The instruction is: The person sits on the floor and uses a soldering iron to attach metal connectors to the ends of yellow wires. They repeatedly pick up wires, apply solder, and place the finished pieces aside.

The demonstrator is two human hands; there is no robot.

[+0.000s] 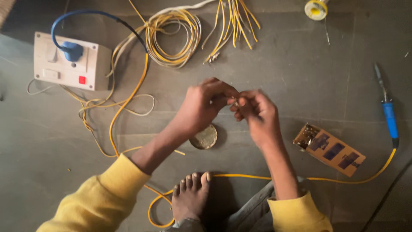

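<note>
Down at the near edge, a bare foot is resting on the floor, with a yellow cord running just past the toes. Rising from the yellow sleeves, both hands are meeting above the floor: the left hand and the right hand are pinching the same tiny piece between their fingertips, fingers clenched tight on it (too small to say whether it is a wire end or a part). I would judge this is the preparing step, twisting or lining up a fine end, and the next move is calling for a steady grip and a free hand for the iron.

Just beneath the left wrist a small round tin is sitting open. Right of the right arm lies a brown circuit board, and beyond it the blue-handled soldering iron, untouched, well apart from the hands.

Farther off, the white switch box is carrying a blue plug; a coil of yellow wire, loose cut strands and a solder spool are lying at the far edge.
</note>
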